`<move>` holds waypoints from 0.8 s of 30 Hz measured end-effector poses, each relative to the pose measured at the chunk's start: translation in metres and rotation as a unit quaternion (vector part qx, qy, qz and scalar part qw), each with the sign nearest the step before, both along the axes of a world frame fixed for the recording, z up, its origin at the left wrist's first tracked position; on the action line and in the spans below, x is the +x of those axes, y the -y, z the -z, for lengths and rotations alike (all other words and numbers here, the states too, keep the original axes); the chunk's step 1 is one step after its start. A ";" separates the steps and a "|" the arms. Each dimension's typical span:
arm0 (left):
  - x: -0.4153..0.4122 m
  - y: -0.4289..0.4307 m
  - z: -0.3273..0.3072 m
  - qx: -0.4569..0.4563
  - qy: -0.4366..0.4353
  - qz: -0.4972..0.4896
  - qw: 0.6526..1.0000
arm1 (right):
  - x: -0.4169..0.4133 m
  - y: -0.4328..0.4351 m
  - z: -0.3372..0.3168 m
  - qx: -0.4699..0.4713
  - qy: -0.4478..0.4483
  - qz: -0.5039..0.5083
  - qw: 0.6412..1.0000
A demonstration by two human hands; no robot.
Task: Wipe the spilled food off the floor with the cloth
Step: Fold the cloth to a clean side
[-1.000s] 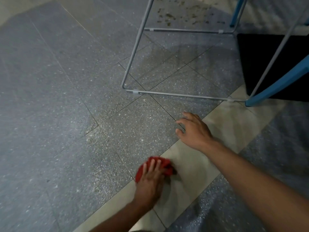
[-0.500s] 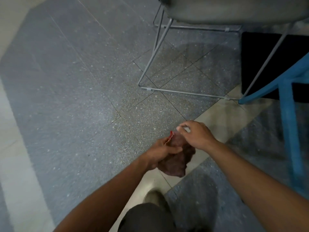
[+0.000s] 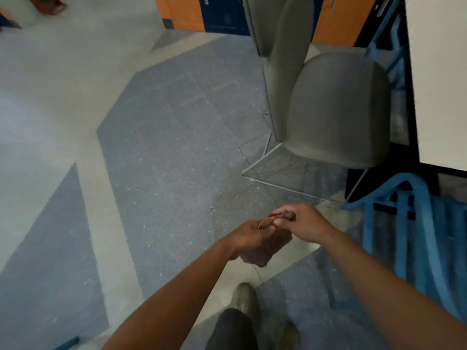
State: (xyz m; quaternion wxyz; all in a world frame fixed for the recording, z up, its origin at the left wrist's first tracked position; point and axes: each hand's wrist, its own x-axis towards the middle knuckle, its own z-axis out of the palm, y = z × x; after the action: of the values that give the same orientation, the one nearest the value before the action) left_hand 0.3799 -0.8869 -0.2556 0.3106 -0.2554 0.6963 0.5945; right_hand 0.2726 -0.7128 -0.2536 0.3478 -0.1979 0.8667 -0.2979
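Observation:
The red cloth hangs bunched between both hands, well above the floor. My left hand grips its upper left part, and most of the cloth droops below that hand. My right hand pinches the cloth's top edge, close against my left fingers. The grey speckled floor lies below. No spilled food shows in this view; the floor under the chair is largely hidden by the seat.
A grey chair on a thin metal frame stands ahead to the right. A white table and blue chair frames crowd the right side. My shoes are below the hands. Orange cabinets line the far wall.
The cloth went from being pressed on the floor under my left hand to being held up in both hands. The view rose from near floor level to standing height.

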 end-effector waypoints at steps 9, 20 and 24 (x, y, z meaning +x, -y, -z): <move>-0.009 0.044 -0.174 -0.005 -0.067 -0.015 0.998 | -0.020 0.048 -0.176 0.003 -0.062 -0.043 0.997; -0.033 0.154 -0.225 -0.033 -0.125 -0.022 0.991 | -0.050 0.151 -0.250 -0.010 -0.088 -0.083 0.993; -0.057 0.219 -0.227 -0.035 -0.143 0.000 0.989 | -0.070 0.211 -0.256 -0.003 -0.070 -0.067 0.995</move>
State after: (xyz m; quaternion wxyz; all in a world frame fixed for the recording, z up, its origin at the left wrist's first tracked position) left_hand 0.3230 -1.1054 -0.0286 0.1986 -0.1783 0.7536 0.6007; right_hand 0.2029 -0.9239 0.0022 0.3050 -0.2771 0.8726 -0.2620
